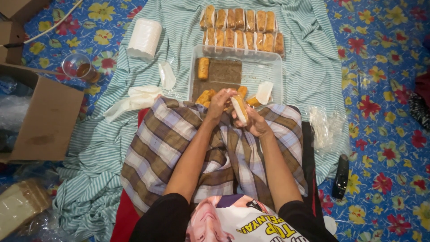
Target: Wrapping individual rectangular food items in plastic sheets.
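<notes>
My left hand (219, 104) and my right hand (256, 122) meet over my lap, both closed around one golden fried roll (239, 108) partly wrapped in white paper. Just beyond them lies a clear plastic tray (264, 67) with several unwrapped rolls (204, 68) and a loose white wrapper (264, 92). Farther away, two rows of wrapped rolls (242, 30) are lined up on the striped cloth (309, 49).
A stack of white paper wrappers (144, 38) and loose sheets (134, 99) lie left of the tray. A glass of brown drink (81, 68), a cardboard box (47, 118), bagged bread slices (20, 204), clear plastic bags (326, 127) and a black remote (341, 176) surround me.
</notes>
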